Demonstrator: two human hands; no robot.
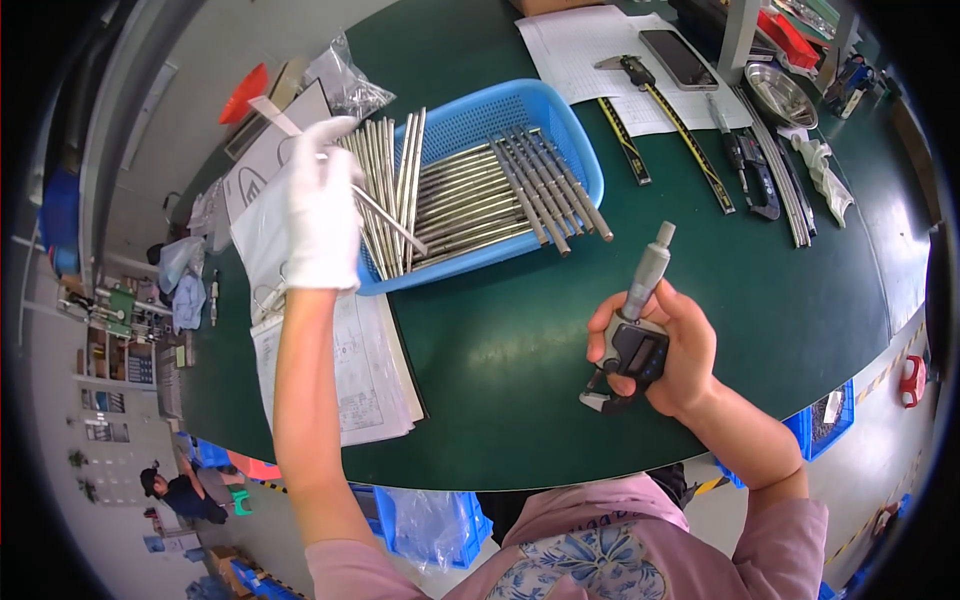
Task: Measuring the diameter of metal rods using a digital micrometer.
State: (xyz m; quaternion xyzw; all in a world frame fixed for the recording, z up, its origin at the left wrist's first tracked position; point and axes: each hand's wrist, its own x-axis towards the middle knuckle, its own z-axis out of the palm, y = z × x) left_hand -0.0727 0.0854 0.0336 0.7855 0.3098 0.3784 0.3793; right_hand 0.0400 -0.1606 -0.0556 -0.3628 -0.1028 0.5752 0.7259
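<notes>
Two hands (pixel 322 222) (one gloved) hold one micrometer (pixel 636 349), one rod (pixel 391 219).

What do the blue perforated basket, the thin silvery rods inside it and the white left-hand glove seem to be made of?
Blue perforated basket: probably moulded plastic, slightly glossy; even colour, rounded corners.
Thin silvery rods: apparently metal, fairly smooth, with bright streaks along them; exact metal unclear.
White glove: likely fabric, matte; soft folds, weave unclear.

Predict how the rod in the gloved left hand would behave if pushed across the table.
The rod would probably roll, since it looks slim and round. It is likely stiff: it runs straight out of the left hand. Its shiny, metallic surface may feel slippery.
</notes>
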